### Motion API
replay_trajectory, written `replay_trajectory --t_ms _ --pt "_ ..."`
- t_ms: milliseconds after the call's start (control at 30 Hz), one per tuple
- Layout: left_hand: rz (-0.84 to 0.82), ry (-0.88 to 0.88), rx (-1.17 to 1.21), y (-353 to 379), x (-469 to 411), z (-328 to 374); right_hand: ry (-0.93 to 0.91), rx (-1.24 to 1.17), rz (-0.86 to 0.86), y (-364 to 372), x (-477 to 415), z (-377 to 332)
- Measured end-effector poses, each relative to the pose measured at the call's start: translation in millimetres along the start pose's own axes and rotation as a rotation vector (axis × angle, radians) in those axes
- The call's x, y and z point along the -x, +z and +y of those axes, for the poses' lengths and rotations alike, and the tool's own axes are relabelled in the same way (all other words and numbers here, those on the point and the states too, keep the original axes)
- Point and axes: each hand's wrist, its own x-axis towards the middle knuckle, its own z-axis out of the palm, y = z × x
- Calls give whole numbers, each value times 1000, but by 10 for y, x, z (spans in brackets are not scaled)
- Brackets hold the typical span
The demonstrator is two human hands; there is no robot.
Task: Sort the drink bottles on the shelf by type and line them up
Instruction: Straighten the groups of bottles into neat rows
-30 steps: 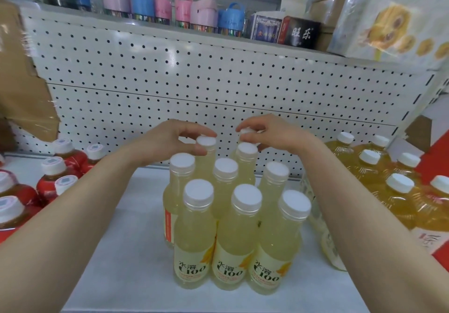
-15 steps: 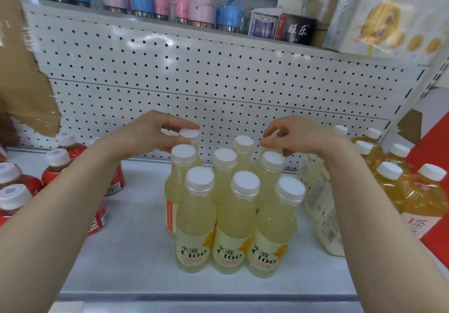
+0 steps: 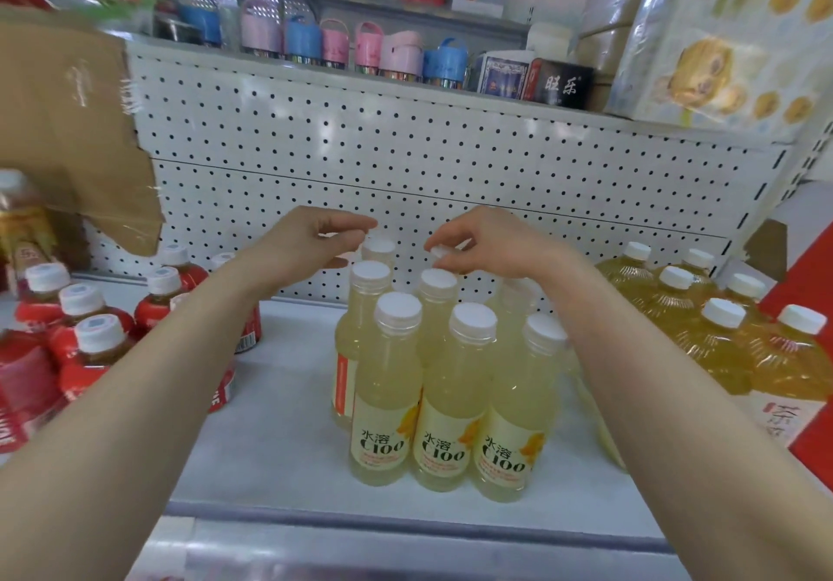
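Several pale yellow C100 drink bottles [image 3: 450, 404] with white caps stand in rows at the middle of the white shelf [image 3: 270, 422]. My left hand [image 3: 311, 244] hovers just left of the back-left bottle's cap [image 3: 379, 247]; thumb and forefinger are apart and look off the cap. With its fingertips, my right hand [image 3: 482, 242] pinches the cap of the back-middle bottle [image 3: 438, 252]. Red-labelled tea bottles [image 3: 85, 332] are grouped at the left. Larger amber tea bottles [image 3: 721, 346] are grouped at the right.
A white pegboard back wall [image 3: 405, 165] stands right behind the bottles. Torn cardboard [image 3: 76, 129] hangs at the upper left. The shelf above carries small pink and blue flasks [image 3: 342, 46] and boxes. The shelf's front lip [image 3: 405, 522] runs below the front row.
My left hand has drawn slightly off the back-left cap. My right hand has moved left from the back-right bottle to the back-middle cap. The camera has shifted, showing more at the left.
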Motion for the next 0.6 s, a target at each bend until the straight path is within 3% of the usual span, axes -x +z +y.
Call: replay_trajectory --t_ms 100,200,333,467,600 --pt "96 36 -16 34 160 -43 19 -83 5 -46 86 6" --pt "157 65 -64 158 464 -96 -1 -193 239 -87 389 45" --pt "445 197 -113 595 1036 -60 0 -463 549 214 994 55" --pt "319 162 -189 1005 1283 -27 73 -506 887 809 1203 -13" --pt "327 176 -265 1050 1275 -59 46 -508 1020 1109 1219 -22"
